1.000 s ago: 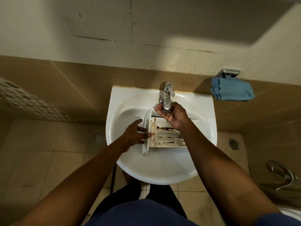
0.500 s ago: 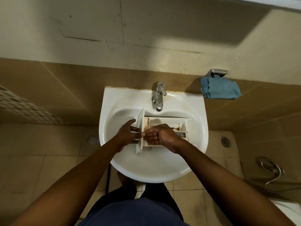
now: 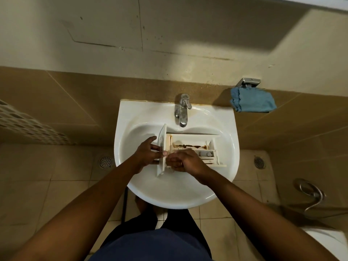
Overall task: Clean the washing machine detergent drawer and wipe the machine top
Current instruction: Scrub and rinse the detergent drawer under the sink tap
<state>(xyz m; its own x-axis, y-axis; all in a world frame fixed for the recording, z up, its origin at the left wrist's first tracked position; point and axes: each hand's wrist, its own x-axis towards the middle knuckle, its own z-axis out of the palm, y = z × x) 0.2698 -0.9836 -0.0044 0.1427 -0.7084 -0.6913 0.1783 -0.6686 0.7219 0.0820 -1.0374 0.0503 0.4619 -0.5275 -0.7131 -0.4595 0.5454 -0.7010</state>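
Wall [image 3: 169,34]: pale plaster above with a band of tan tile below it. The plaster is cracked and speckled.

Floor [image 3: 37,194]: beige tiles with dark grout. There is one round drain [image 3: 105,162] left of the sink and another drain [image 3: 259,162] right of it.

Sink [image 3: 169,193]: a white basin fixed against the tan tile, with rusty marks along its back rim near the tap.

Detergent drawer [image 3: 190,141]: lies across the bowl of the sink, just in front of the tap. Its front panel stands on edge at the left and its compartments open upward. A dark brown streak of grime runs along the far compartment (the small grey insert sits toward the right end).

Blue cloth [image 3: 252,100]: folded and hanging on the wall from a metal holder [image 3: 247,82], right of the sink and well apart from the drawer.

Left hand [image 3: 146,154]: grips the drawer's front panel. The fingers are spread along its outer face and the thumb is hooked over the near edge, clamping it.

Right hand [image 3: 185,162]: knuckles up, set into the near-left compartment just beside the left thumb. The fingers are curled downward and together. Whether they pinch anything cannot be told, since the back of the hand covers them.

Faucet [image 3: 182,110]: a chrome single-lever tap with its spout pointing at the drawer's far wall. No stream is visible.

Hose [image 3: 310,193]: a looped metal hose lying on the floor at far right.
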